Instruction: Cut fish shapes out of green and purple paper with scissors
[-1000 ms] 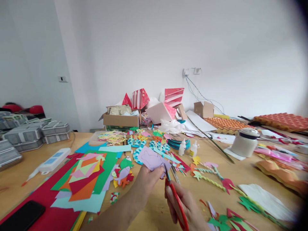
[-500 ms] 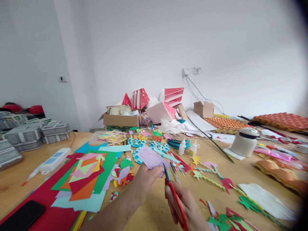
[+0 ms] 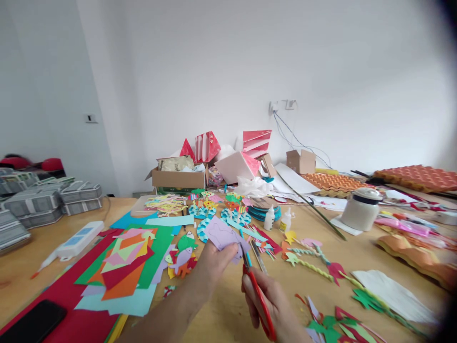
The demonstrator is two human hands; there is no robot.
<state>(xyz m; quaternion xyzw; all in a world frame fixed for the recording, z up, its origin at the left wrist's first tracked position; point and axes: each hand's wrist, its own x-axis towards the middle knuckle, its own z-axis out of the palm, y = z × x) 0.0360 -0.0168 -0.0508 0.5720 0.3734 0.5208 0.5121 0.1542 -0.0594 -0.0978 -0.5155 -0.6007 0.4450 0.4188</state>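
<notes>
My left hand (image 3: 215, 267) pinches a piece of purple paper (image 3: 218, 233) with a shape like a fish drawn on it in dark line. Red-handled scissors (image 3: 260, 297) are in my right hand (image 3: 273, 305), fingers closed round the handles. Their blades point away from me and meet the paper's right edge, close to my left thumb. Left of my left hand lie paper fish cut-outs (image 3: 183, 259), purple, green and others. Just beyond the paper are blue-and-white wavy discs (image 3: 235, 216) and several thin coloured strips.
Layered coloured paper (image 3: 124, 262) and a black phone (image 3: 34, 321) lie at left, near a glue gun (image 3: 71, 240). Two glue bottles (image 3: 285, 220), a lidded white jar (image 3: 360, 209) and paper scraps (image 3: 332, 328) are on the right. A cardboard box (image 3: 178, 178) stands at the back.
The purple paper has turned slightly in my left hand, and my left thumb has shifted a little. The scissors stay at its right edge. The whole view has moved slightly.
</notes>
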